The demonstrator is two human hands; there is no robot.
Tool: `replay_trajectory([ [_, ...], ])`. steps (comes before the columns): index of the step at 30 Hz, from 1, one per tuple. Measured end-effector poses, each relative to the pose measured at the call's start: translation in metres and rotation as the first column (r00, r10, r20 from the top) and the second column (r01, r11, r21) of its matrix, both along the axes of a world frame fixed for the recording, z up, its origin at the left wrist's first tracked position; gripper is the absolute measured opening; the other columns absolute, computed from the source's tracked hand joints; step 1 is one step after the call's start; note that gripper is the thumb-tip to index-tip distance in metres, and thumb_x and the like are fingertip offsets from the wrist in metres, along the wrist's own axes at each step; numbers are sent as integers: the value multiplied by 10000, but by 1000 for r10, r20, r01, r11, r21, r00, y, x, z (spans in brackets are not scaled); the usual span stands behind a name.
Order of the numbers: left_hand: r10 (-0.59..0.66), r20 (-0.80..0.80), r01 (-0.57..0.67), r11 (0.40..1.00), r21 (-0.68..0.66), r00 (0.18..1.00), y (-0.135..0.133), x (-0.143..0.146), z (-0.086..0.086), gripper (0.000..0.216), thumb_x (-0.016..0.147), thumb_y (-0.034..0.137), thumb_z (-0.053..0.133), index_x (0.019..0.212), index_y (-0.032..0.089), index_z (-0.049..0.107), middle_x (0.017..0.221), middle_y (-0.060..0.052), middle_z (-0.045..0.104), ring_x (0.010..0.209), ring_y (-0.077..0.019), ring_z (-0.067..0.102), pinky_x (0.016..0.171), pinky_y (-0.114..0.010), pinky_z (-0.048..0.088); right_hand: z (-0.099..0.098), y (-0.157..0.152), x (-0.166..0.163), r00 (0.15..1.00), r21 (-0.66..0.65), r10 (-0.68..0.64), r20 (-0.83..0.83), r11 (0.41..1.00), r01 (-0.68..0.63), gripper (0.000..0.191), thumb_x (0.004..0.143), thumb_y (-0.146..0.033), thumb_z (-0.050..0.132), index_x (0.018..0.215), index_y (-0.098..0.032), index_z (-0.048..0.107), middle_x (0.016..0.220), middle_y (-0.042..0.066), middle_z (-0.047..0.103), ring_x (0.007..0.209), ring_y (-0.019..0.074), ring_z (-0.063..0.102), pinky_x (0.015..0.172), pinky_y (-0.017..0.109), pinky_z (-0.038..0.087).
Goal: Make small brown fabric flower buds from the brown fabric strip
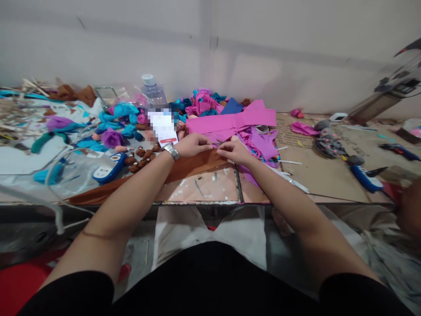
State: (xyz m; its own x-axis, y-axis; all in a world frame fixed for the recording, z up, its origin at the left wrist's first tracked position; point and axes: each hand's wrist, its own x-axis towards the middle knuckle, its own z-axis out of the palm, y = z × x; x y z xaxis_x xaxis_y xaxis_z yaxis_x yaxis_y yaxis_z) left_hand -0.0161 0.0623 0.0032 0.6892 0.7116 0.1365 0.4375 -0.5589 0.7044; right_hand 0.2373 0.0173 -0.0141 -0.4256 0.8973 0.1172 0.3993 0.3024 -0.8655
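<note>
A long brown strip of what looks like crepe paper (200,166) stretches from the table's front left to my hands. My left hand (194,145), a metal watch at its wrist, is closed with its fingertips pinching the strip's upper edge. Close beside it, my right hand (235,150) pinches the same edge. A dark pointed metal thing, perhaps scissors (218,142), partly shows between the hands. Just beyond them lies a wide pink strip (226,123), with crumpled purple paper (265,142) to the right. Brown wrapped balls (141,157) sit left of my left hand.
Left of my hands are a lit phone (166,127), a clear bottle (154,92) and a blue-white power strip (110,168). Cardboard (312,171) covers the right side, with another power strip (365,177). Part of another person (409,208) shows at the right edge.
</note>
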Motion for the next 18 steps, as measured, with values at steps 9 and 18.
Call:
replay_trajectory([
  [9, -35, -2, 35, 998, -43, 999, -1, 3, -5, 417, 941, 541, 659, 936, 145, 787, 786, -26, 726, 708, -142, 570, 699, -279, 423, -2, -2, -4, 999, 76, -34, 15, 997, 32, 406, 836, -546, 742, 880, -142, 753, 716, 14, 691, 637, 125, 547, 635, 267, 435],
  [18, -18, 12, 19, 998, -61, 1000, 5, 1, -10, 441, 945, 563, 635, 926, 149, 786, 752, -9, 701, 659, -130, 523, 661, -273, 386, -17, 4, -6, 988, 168, -127, -87, 976, 140, 369, 830, -451, 744, 1043, -162, 830, 857, 52, 809, 765, 187, 692, 717, 296, 530],
])
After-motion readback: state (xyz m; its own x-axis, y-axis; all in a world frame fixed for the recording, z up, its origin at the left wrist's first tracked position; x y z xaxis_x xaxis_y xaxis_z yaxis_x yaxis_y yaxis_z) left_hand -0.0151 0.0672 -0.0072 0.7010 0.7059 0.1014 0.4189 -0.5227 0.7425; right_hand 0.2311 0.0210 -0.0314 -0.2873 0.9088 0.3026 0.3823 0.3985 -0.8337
